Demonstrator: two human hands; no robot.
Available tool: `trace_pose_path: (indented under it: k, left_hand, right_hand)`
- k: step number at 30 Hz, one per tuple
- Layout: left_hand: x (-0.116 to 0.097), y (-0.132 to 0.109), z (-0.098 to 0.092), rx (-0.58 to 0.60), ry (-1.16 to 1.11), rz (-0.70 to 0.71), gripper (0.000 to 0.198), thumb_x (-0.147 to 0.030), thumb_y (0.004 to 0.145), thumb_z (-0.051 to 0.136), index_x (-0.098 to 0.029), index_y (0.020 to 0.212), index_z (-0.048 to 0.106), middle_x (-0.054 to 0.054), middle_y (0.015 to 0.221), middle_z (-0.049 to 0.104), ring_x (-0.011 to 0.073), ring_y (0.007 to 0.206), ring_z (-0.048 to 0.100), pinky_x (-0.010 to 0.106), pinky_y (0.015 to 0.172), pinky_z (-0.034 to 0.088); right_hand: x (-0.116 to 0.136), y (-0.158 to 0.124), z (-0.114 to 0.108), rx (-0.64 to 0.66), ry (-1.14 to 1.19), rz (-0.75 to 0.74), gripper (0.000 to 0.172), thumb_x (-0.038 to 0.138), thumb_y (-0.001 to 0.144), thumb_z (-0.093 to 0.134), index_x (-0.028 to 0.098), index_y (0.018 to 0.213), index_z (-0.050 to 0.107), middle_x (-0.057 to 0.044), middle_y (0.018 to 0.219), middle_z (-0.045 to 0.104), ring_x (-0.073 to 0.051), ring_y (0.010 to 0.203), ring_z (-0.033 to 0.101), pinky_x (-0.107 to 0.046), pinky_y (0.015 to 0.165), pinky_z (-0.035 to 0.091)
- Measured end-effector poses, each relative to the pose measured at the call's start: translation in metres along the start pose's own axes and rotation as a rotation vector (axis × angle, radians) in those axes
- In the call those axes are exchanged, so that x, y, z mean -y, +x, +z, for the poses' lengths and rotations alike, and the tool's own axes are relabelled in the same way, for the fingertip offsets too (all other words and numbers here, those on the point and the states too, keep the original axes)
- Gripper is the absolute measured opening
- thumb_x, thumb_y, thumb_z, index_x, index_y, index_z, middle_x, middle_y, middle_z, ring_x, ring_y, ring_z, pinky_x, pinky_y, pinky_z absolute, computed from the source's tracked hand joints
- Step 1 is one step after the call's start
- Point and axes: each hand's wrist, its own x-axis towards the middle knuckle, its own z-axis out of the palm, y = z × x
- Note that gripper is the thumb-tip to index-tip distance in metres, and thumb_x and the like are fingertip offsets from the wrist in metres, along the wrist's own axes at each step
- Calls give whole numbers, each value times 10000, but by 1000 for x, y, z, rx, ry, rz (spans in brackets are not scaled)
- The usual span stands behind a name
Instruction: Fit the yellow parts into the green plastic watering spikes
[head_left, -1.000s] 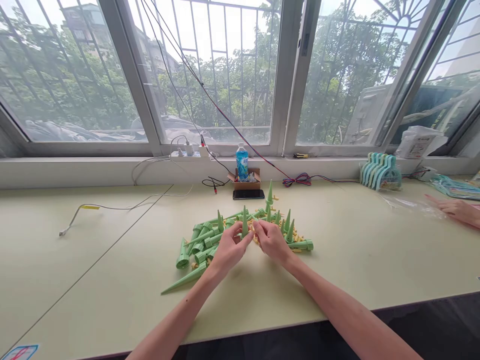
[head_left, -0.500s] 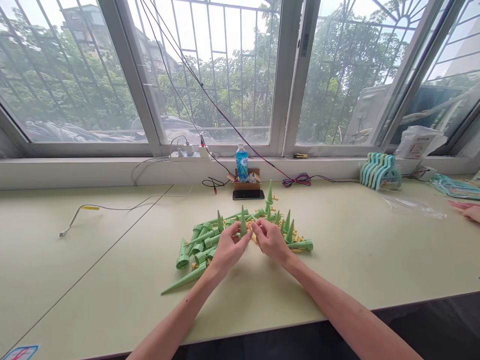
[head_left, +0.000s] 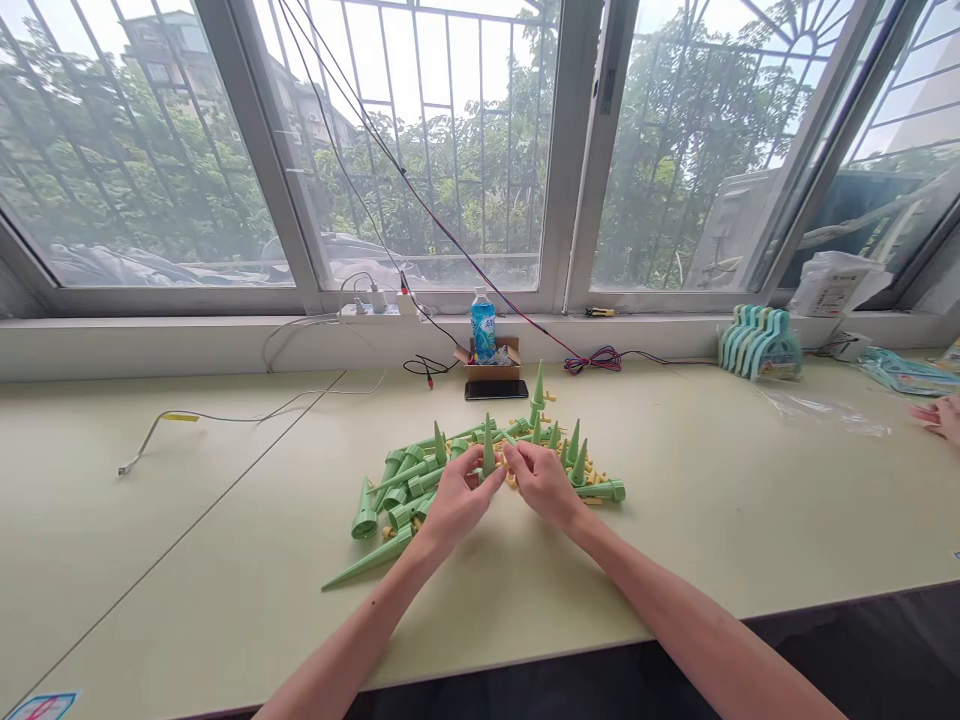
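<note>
A heap of green cone-shaped plastic spikes point(head_left: 405, 480) and small yellow plastic pieces point(head_left: 592, 470) lies on the pale green table point(head_left: 225, 560). My left hand point(head_left: 459, 498) pinches the base of one upright green spike point(head_left: 488, 448) at the middle of the heap. My right hand point(head_left: 541, 482) is closed beside it, fingertips pressed together at the same spike's base; whatever small piece they hold is hidden. Several more spikes stand upright behind my hands, among them a tall one point(head_left: 538, 388).
A water bottle point(head_left: 484, 325), a small cardboard box point(head_left: 495, 368) and a dark phone point(head_left: 496, 390) sit at the back. Cables point(head_left: 225, 412) run left; red wires point(head_left: 596, 358) lie by the sill. Green hangers point(head_left: 757, 342) stand right. Another person's hand point(head_left: 937, 415) rests at the far right.
My hands stay at the upright spike with only small finger shifts. The other person's hand at the far right drew back toward the edge, then reappeared slightly.
</note>
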Motion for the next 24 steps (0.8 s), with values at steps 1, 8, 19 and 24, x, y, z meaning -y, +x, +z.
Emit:
trace_pose_path:
  k: [1,8,19,24]
  left_hand:
    - [0,0,0,3,1,2,356,-443,795,663,-166,1017,681,-13,618,550,75,457,431,198,402,313]
    - [2,2,-1,36,28,13,333,-409,802,654,-171,1034,676,-10,658,566,74,453,438,201,398,328]
    - [-1,-1,1,-15,-32,-69,320,-464,772,683,-171,859,587,-56,589,462,59,436,394,198,394,284]
    - [-1,-1,1,-15,-37,-66,338,-478,763,689,-170,874,606,-56,588,473,57,422,385,208,399,278]
  right_hand:
    - [0,0,0,0,-5,-1,518,577,955,391,214,587,357,44,510,348,-113,480,328,-263,472,261]
    - [4,-1,-1,15,4,-16,535,546,982,356,208,567,348,35,498,359,-119,487,339,-270,493,256]
    - [1,-1,0,41,70,-5,470,567,974,370,220,658,374,49,495,388,-114,448,355,-256,463,285]
    - [2,-2,-1,71,92,-1,456,573,968,382,225,674,379,57,474,394,-111,414,359,-253,444,291]
